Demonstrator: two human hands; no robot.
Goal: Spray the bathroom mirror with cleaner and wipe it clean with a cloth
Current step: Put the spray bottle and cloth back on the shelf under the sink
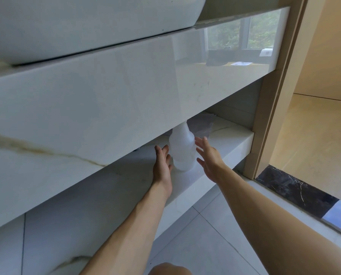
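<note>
Standing upright on the pale marble lower shelf [221, 149] under the vanity, I see a translucent white plastic spray bottle [182, 147] with a wide round body and a narrowing neck; its top is hidden behind the glossy marble vanity front [106, 92]. I cannot tell how full it is. Behind it, deeper on the shelf, lies something thin and greyish, possibly a folded cloth [202, 125], too dim to be sure. My left hand [162, 163] has its fingers straight and together, just beside the bottle's left side, maybe touching. My right hand [208, 155] has its fingers spread and relaxed, close to the bottle's right side, gripping nothing. The bottle stands between both palms.
</note>
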